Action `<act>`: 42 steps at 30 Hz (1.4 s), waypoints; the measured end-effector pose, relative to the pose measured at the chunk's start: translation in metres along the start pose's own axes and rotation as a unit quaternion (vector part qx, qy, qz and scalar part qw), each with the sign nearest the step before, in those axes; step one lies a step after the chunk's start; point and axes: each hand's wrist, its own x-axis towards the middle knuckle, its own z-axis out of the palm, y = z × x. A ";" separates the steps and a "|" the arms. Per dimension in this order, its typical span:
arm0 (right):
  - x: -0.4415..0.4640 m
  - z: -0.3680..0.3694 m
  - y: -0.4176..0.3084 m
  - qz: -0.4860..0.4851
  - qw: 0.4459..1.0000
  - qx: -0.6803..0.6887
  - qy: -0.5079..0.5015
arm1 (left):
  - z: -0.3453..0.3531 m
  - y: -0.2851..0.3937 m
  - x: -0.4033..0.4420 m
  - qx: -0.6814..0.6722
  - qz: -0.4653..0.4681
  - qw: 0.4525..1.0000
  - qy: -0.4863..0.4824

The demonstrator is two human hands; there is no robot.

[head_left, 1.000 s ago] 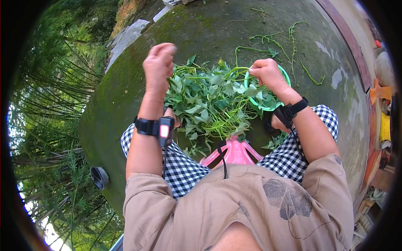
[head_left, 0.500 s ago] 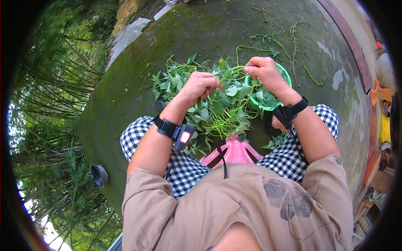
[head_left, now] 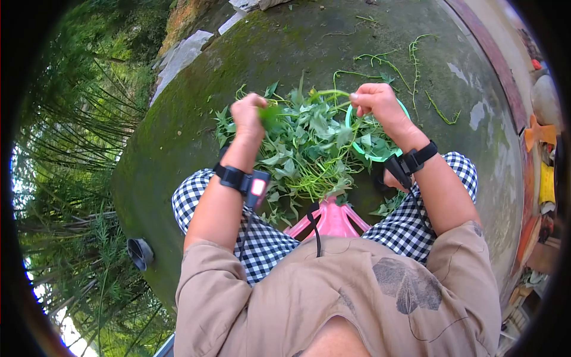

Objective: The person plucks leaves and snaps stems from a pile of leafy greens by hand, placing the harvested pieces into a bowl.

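My left hand (head_left: 247,115) is closed over the left side of a leafy heap of green vines (head_left: 315,140). A motion-blurred green leaf (head_left: 272,117) sticks out from its fingers. Between thumb and fingers, my right hand (head_left: 379,102) pinches the end of a green vine stem (head_left: 332,93), which runs left above the heap. Beneath the right hand stands a light green basket (head_left: 407,109) with leaves inside, partly hidden by the hand and forearm.
A pink plastic stool (head_left: 334,220) shows between my knees. Loose vine pieces (head_left: 414,65) lie on the mossy concrete ground (head_left: 190,119). A dark round pipe or pot (head_left: 140,254) stands at the left edge. Assorted items, including an orange object (head_left: 540,132), line the right.
My left hand has moved left and slightly up, away from my right hand, with the green leaf in it. My right hand has stayed nearly in place, still pinching the stem.
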 end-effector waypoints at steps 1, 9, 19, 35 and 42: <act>0.000 -0.002 -0.003 0.001 0.999 0.022 0.025 | -0.005 0.008 0.005 -0.110 -0.002 0.994 -0.020; 0.005 0.010 0.012 0.087 0.996 0.031 -0.003 | 0.032 0.033 -0.042 -0.011 -0.045 0.962 -0.268; 0.010 0.033 -0.021 0.072 0.992 0.045 -0.096 | 0.060 0.012 -0.063 0.256 0.215 0.921 -0.200; -0.004 0.062 -0.013 -0.197 0.886 -0.414 0.067 | 0.065 0.004 -0.066 0.107 0.143 0.970 -0.163; -0.008 0.074 -0.018 -0.240 0.861 -0.437 0.098 | 0.067 0.011 -0.065 -0.112 -0.029 0.987 -0.108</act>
